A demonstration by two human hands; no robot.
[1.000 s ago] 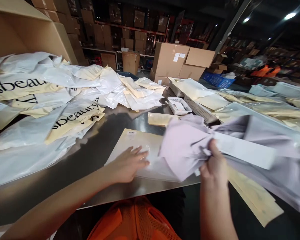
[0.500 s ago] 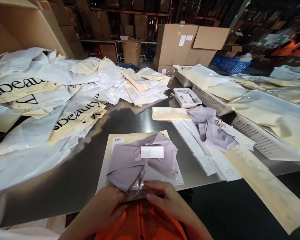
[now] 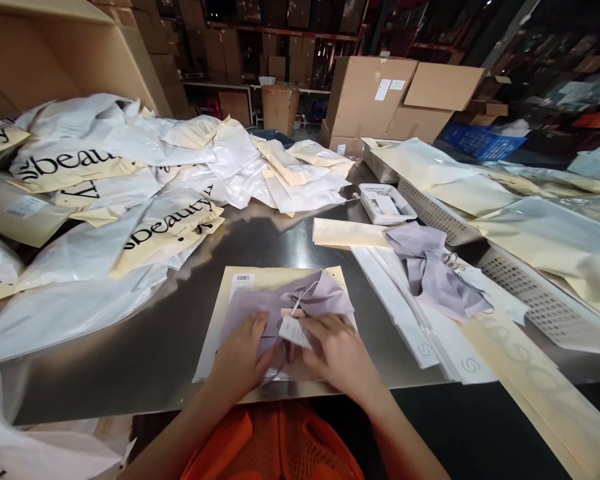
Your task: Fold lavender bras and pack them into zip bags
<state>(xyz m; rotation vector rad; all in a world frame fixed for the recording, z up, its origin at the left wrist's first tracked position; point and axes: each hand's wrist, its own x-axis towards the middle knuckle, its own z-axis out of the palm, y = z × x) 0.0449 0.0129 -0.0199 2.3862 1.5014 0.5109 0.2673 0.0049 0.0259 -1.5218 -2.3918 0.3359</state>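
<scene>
A lavender garment with thin straps lies on a flat plastic mailing bag that has a barcode label. My left hand grips the garment's lower left part, fingers on top and thumb toward the middle. My right hand has its fingers curled on the lower right part, beside a white hang tag on a pale cord. Both thumbs come close together near the bag's front edge. The cloth beneath the hands is mostly hidden.
White and cream bags are heaped at left before an open carton. To the right, a second lavender garment lies across flat bags. Behind it stand a small white basket and perforated bins.
Both hands have moved up from the bag's front edge onto the garment. Its lower part is now gathered between them, and the hang tag has turned and shifted lower. The view has swung slightly left.
</scene>
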